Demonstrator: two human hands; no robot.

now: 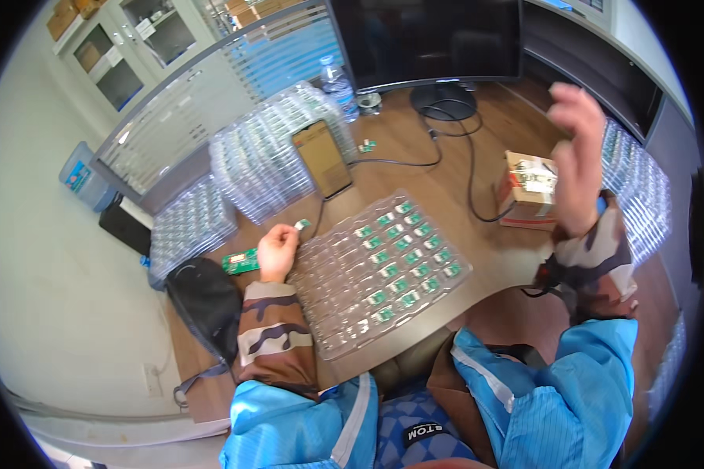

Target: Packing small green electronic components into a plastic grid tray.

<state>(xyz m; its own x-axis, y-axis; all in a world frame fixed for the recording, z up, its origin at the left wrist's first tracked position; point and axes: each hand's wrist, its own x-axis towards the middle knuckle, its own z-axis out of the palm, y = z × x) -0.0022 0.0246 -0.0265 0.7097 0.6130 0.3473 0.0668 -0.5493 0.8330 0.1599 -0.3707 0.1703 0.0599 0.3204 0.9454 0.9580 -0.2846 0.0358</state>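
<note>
One small green circuit board (302, 224), left of the frame's centre, is pinched in the fingertips of the left hand (278, 252). Just above and to the right, I see a phone (321, 160) propped at a tilt; then, mid-frame, a clear plastic tray (332, 293), its right part holding rows of similar boards (389, 270). Farther right, a taped cardboard box (524, 191) is partly hidden by the raised right hand (577, 160), blurred, thumb and fingers apart.

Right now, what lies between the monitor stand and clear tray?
Between monitor stand and clear tray, the head view shows black cables on the brown desk.
</note>
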